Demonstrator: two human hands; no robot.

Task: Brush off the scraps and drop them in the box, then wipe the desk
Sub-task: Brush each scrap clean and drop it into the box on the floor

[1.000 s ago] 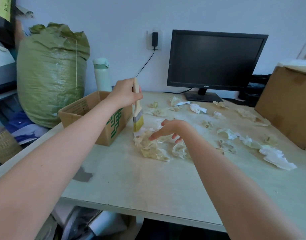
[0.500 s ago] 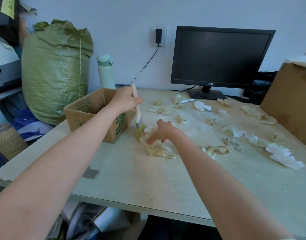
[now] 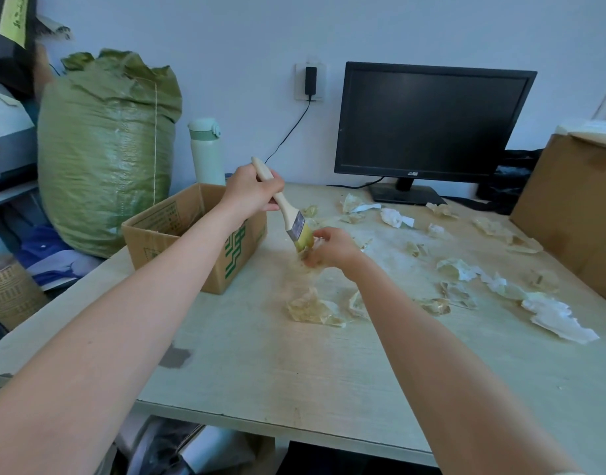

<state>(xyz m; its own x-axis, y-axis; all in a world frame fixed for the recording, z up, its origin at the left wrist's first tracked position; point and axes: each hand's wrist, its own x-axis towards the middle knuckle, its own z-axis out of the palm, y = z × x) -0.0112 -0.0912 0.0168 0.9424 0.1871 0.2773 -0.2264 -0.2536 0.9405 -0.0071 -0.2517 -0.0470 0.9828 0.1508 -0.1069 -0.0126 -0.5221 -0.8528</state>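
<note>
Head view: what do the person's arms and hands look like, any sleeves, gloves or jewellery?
Both forearms are bare up to the frame edge, with no sleeves in view. The left hand and right hand wear no gloves, and no rings, watch or bracelet are visible. A thin pale edge at the bottom corner by the right arm may be fabric; I cannot tell.

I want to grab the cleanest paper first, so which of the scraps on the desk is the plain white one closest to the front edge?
The big crumpled white scrap at the far right, by the large brown box. The others nearby look yellowish and see-through.
</note>
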